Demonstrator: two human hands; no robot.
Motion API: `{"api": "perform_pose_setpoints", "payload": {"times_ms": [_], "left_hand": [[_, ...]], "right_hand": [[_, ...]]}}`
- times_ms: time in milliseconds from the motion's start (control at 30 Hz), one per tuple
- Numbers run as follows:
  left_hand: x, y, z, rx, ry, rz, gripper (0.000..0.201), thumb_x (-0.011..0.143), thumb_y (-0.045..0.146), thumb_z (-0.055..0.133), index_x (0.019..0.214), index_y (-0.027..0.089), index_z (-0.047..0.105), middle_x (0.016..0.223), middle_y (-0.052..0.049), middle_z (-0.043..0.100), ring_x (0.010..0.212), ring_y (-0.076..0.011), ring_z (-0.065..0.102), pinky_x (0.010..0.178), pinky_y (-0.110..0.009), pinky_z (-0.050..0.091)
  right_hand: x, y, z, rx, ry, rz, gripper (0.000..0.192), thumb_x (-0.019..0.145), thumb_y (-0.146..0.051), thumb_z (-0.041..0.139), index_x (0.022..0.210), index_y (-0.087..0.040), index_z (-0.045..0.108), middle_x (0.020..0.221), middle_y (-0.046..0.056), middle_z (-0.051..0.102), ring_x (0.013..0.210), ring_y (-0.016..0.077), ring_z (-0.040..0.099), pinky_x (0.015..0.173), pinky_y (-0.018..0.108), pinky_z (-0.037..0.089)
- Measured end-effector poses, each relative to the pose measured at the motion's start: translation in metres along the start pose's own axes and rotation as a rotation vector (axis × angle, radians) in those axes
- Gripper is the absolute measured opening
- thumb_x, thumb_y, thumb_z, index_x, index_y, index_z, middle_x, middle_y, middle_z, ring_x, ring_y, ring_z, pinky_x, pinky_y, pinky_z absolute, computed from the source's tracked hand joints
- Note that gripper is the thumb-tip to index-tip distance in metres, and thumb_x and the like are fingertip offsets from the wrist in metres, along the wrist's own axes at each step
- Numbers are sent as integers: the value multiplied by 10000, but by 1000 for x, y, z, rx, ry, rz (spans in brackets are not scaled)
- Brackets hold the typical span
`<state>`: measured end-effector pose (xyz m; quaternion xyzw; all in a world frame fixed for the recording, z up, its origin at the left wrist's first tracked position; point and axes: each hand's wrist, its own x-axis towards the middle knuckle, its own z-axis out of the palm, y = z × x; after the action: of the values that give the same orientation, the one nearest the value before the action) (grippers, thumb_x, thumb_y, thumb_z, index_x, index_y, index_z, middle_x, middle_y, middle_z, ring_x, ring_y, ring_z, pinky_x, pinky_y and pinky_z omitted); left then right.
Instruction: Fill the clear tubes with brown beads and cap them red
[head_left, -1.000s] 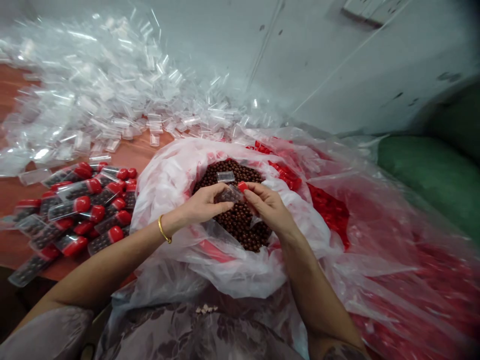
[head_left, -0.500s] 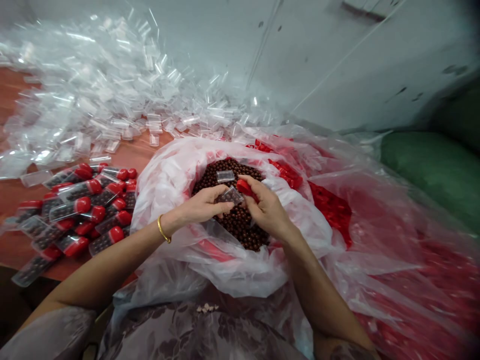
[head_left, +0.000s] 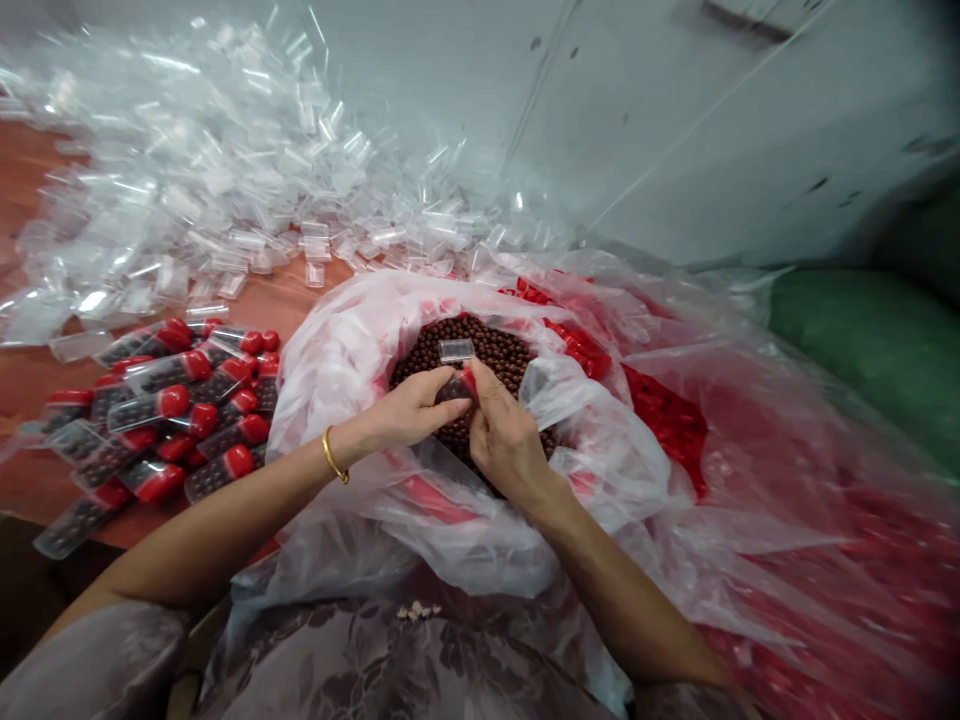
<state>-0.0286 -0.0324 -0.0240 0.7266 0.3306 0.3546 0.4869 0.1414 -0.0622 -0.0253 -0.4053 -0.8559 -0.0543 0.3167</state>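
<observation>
My left hand [head_left: 420, 405] pinches a small clear plastic container [head_left: 454, 388] filled with dark balls, above the open bag. Closed on a red cap [head_left: 469, 379] at the container's right end is my right hand [head_left: 508, 425]; its fingers hide most of the cap. Beneath both hands, a mass of brown balls [head_left: 499, 352] fills the white plastic bag [head_left: 341, 340], whose edge is rolled down. Another clear container [head_left: 456, 350] lies on the balls just beyond my fingertips.
Filled containers with red caps [head_left: 161, 405] are heaped on the orange tabletop [head_left: 281, 285] at left. Behind them spreads a large pile of clear empty containers [head_left: 225, 170]. Right of the bag lies clear plastic sheeting [head_left: 750, 450] over red pieces [head_left: 664, 420]. A pale wall stands behind.
My right hand has brought the red cap leftward onto the end of the container, where before it was held apart. My left hand keeps its hold, and the view has shifted slightly.
</observation>
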Motion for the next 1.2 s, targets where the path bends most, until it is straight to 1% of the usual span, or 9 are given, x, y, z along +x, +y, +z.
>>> {"api": "perform_pose_setpoints", "payload": {"times_ms": [100,267,467,633,767,900,1067,1133,1200], "left_hand": [[-1,3,2,-12,27,32,248,817,388,536,832,143,498,792,-7,528,720,-126,457,661,-257,390],[0,7,7,-141,125,-78,168,695,258,600,700,161,462,651,53,422,591,-72,367,531,-204,288],[-2,13,7,-2,31,-132,119,608,209,568,653,169,465,570,70,412,521,-64,339,494,-210,232],[-5,23,8,300,-56,-108,100,607,224,577,618,168,495,540,55,451,494,-82,355,491,-233,243],[-5,26,10,582,-85,-86,120,633,226,575,720,147,599,638,-15,599,548,-140,492,529,-259,321],[-6,24,12,806,-125,-69,163,676,233,559,773,133,643,684,-77,661,604,-210,597,553,-290,389],[-8,23,18,824,39,135,118,663,250,593,728,155,621,617,-39,636,568,-182,588,540,-272,404],[-15,27,14,792,162,245,87,680,255,586,660,171,582,570,-14,598,556,-157,564,559,-263,409],[-33,33,-2,780,285,271,156,714,277,572,597,181,534,533,5,560,548,-135,535,582,-256,410]], "right_hand": [[8,-2,-5,90,-25,-17,699,823,-13,365,1495,-198,321,1380,109,566,1264,205,553,1043,394,499],[24,9,-26,381,-38,34,645,677,-30,468,1288,-200,586,1337,73,606,1238,229,573,1042,389,481],[36,9,-16,909,38,507,407,829,-315,449,1183,-233,633,1155,48,693,791,175,658,772,357,550],[50,-1,5,951,-120,779,655,938,-604,130,1354,-265,506,1296,43,611,1114,207,586,1020,430,428],[50,-1,5,984,-332,733,756,893,-716,188,1484,-270,340,1436,48,502,1353,215,426,1169,453,261],[44,-3,3,938,-368,619,805,831,-770,332,1463,-275,391,1541,18,372,1439,213,295,1221,422,129],[50,-10,-11,1063,-305,572,824,853,-771,163,1428,-251,443,1458,43,491,1345,224,449,1150,457,308],[53,6,-26,986,-181,534,769,889,-720,128,1373,-258,506,1345,49,598,1265,223,531,1082,456,392],[52,39,-45,716,-32,523,604,910,-640,304,1270,-254,598,1212,51,677,1169,225,596,1023,426,440]]}}
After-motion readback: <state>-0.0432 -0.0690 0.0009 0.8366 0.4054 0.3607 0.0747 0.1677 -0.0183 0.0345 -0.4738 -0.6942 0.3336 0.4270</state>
